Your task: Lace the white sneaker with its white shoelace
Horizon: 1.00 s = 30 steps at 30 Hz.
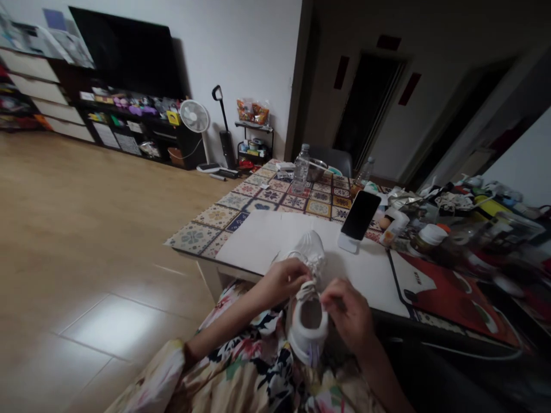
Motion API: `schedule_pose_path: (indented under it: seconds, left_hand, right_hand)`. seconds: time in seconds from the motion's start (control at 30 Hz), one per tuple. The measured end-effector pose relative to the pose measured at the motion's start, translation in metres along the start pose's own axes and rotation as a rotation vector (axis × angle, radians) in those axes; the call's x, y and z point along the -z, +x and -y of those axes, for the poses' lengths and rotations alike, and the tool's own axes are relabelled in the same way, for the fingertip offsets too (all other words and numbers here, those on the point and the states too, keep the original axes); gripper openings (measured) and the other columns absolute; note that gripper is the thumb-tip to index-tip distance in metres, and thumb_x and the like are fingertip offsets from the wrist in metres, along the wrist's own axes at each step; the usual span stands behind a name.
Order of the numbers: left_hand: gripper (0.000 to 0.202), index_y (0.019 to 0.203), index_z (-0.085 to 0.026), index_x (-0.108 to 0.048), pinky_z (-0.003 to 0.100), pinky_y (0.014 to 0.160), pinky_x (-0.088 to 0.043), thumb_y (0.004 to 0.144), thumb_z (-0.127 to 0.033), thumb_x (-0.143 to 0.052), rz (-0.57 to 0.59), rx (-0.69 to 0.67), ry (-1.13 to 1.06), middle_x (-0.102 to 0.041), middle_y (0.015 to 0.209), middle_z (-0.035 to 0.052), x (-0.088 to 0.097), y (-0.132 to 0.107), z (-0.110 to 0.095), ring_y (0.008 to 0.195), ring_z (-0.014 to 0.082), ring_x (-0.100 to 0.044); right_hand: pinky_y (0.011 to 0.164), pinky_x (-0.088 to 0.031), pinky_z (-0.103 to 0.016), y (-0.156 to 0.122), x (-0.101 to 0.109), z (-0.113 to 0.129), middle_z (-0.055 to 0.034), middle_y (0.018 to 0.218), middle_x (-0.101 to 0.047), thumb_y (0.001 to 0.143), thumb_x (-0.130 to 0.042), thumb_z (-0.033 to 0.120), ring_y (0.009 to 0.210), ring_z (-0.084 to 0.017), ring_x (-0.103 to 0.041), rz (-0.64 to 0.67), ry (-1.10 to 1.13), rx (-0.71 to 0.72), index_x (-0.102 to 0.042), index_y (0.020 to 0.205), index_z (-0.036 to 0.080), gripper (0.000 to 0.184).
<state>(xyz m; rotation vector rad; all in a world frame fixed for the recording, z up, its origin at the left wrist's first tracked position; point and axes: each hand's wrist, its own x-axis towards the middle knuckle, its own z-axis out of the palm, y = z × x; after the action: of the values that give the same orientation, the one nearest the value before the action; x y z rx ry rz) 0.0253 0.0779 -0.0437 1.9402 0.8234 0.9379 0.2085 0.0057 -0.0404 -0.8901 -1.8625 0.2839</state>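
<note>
A white lace-up sneaker (pixel 307 344) lies over my lap at the table edge, its heel and opening toward me and its toe pointing at the table. White shoelaces (pixel 307 290) cross its front at the tongue. My left hand (pixel 289 278) is closed in a pinch on a shoelace at the left of the tongue. At the right side of the collar, my right hand (pixel 348 310) has its thumb and fingers pinched together. What sits between those fingertips is too small to make out.
A white sheet (pixel 258 235) covers the near part of the patterned table (pixel 202 229). On it a phone (pixel 362 215) leans on a white stand. Bottles, jars and clutter crowd the right side, beside a red mat (pixel 447 287). A clear bottle (pixel 301 169) stands farther back.
</note>
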Motion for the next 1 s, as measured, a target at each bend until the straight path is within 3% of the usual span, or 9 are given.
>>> schedule_pose_path:
  seconds: [0.1,0.27,0.47,0.53,0.63,0.77,0.87,1.0]
  left_hand:
    - [0.027,0.101,-0.015,-0.061,0.025,0.063,-0.042,0.089,-0.038,-0.053,-0.059,0.041,-0.115,-0.060,0.074,0.0000,0.001,-0.002,0.003,0.067,0.0143,-0.052]
    - [0.032,0.080,-0.016,-0.058,0.027,0.071,-0.044,0.093,-0.044,-0.047,-0.164,0.047,-0.118,-0.058,0.076,0.0014,0.012,-0.008,0.010,0.073,0.0154,-0.053]
    - [0.026,0.083,-0.016,-0.068,0.027,0.077,-0.046,0.092,-0.037,-0.055,0.105,-0.052,-0.007,-0.065,0.085,0.0056,0.021,-0.013,-0.003,0.082,0.0172,-0.059]
    - [0.024,0.086,-0.015,-0.069,0.028,0.079,-0.046,0.092,-0.035,-0.057,0.144,-0.087,-0.028,-0.066,0.087,0.0061,0.020,-0.013,-0.005,0.084,0.0171,-0.060]
    - [0.026,0.089,-0.015,-0.070,0.029,0.081,-0.047,0.091,-0.038,-0.059,0.147,-0.085,-0.112,-0.067,0.087,0.0066,0.018,-0.013,-0.003,0.085,0.0176,-0.060]
    - [0.038,0.090,-0.015,-0.070,0.029,0.080,-0.047,0.095,-0.047,-0.050,0.192,-0.028,-0.237,-0.067,0.086,0.0062,0.015,-0.014,-0.002,0.083,0.0171,-0.060]
    - [0.043,0.091,-0.015,-0.069,0.029,0.079,-0.047,0.097,-0.048,-0.043,0.195,0.027,-0.270,-0.066,0.085,0.0058,0.013,-0.015,-0.003,0.080,0.0162,-0.059]
    - [0.031,0.094,-0.015,-0.067,0.028,0.076,-0.047,0.091,-0.045,-0.057,0.215,0.026,-0.276,-0.066,0.088,0.0057,0.011,-0.016,-0.004,0.081,0.0160,-0.059]
  right_hand:
    - [0.068,-0.047,-0.029,0.002,0.003,-0.009,-0.0014,0.077,-0.064,0.097,-0.051,0.027,0.073,-0.018,-0.059,-0.054,-0.073,-0.164,-0.059,0.088,0.023,0.013]
    - [0.073,-0.049,-0.030,0.007,0.004,-0.011,-0.0045,0.086,-0.066,0.097,-0.046,0.023,0.081,-0.019,-0.062,-0.006,-0.128,-0.219,-0.061,0.097,0.022,0.015]
    - [0.083,-0.050,-0.036,0.012,0.004,-0.001,-0.0075,0.099,-0.063,0.092,-0.056,0.022,0.094,-0.023,-0.059,0.121,-0.201,-0.139,-0.060,0.110,0.021,0.019]
    - [0.088,-0.049,-0.039,0.015,0.003,0.002,-0.0097,0.106,-0.062,0.091,-0.058,0.022,0.101,-0.025,-0.058,0.160,-0.215,-0.124,-0.060,0.117,0.020,0.027]
    - [0.085,-0.049,-0.039,0.016,0.002,0.003,-0.0092,0.100,-0.061,0.091,-0.057,0.021,0.096,-0.024,-0.059,0.158,-0.217,-0.090,-0.066,0.108,0.020,0.018]
    - [0.074,-0.050,-0.034,0.011,0.001,0.005,-0.0041,0.086,-0.064,0.092,-0.057,0.020,0.082,-0.020,-0.062,0.023,-0.019,-0.096,-0.068,0.090,0.024,0.012]
    - [0.060,-0.049,-0.031,0.003,0.005,0.009,-0.0004,0.074,-0.063,0.092,-0.060,0.028,0.065,-0.017,-0.061,-0.226,0.226,-0.169,-0.066,0.084,0.026,0.010]
    - [0.053,-0.050,-0.030,0.000,0.012,0.007,0.0014,0.068,-0.057,0.092,-0.059,0.044,0.056,-0.016,-0.058,-0.549,0.411,-0.159,-0.060,0.083,0.028,0.018]
